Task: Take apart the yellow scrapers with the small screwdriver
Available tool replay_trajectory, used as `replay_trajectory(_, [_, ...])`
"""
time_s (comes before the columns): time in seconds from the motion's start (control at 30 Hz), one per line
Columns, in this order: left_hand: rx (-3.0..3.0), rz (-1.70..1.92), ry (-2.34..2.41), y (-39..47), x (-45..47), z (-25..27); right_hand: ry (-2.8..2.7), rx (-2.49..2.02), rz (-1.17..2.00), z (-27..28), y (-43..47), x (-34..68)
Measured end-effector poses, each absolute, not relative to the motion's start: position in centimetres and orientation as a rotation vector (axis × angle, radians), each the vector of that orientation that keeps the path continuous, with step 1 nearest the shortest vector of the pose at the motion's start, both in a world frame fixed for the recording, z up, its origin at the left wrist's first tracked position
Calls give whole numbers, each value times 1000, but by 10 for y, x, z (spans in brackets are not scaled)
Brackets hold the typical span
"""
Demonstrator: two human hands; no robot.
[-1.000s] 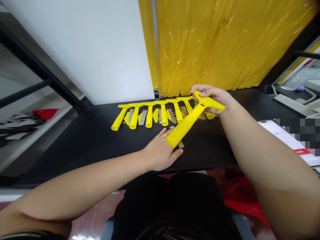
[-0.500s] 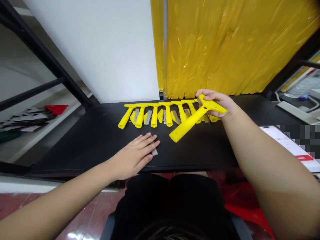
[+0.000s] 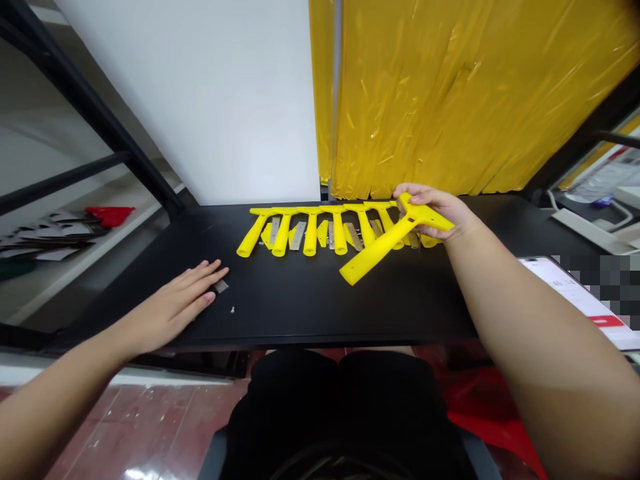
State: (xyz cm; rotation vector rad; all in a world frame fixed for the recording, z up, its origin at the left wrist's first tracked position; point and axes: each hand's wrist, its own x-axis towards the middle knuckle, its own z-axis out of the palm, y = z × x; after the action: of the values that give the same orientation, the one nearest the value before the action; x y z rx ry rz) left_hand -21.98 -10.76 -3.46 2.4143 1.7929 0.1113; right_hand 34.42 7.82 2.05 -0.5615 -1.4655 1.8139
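Yellow sheeting (image 3: 425, 100), white panel (image 3: 210, 100): one each, behind. Black table (image 3: 300, 303): one. My right hand (image 3: 440, 205): fingers closed round head of yellow handle (image 3: 377, 252), one, held over table, pose as before. My left hand (image 3: 173, 303): farther left than before, fingers stretched flat, narrowly spaced, partly covering metal blade (image 3: 221, 286), one, shifted left too. Row handles (image 3: 310, 235): at least six beyond, some partly hidden. Loose blades (image 3: 298, 236) among them: at least five. Small screw (image 3: 233, 309): one, now showing near left thumb.
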Motion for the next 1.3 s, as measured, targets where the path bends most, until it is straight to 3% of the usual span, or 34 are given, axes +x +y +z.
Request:
replay_trajectory(0.4, [2437, 97, 1681, 3, -239, -31, -1502, -613, 1797, 21, 76, 344])
replay_trajectory(0.77, [2387, 171, 1660, 50, -224, -26, -1507, -599, 1776, 20, 78, 347])
replay_trajectory(1.03, [2225, 450, 1838, 28, -221, -21, -1508, -595, 1780, 22, 77, 347])
replay_trajectory(1.3, [2136, 504, 1868, -79, -208, -7, -1508, -599, 1763, 26, 74, 344])
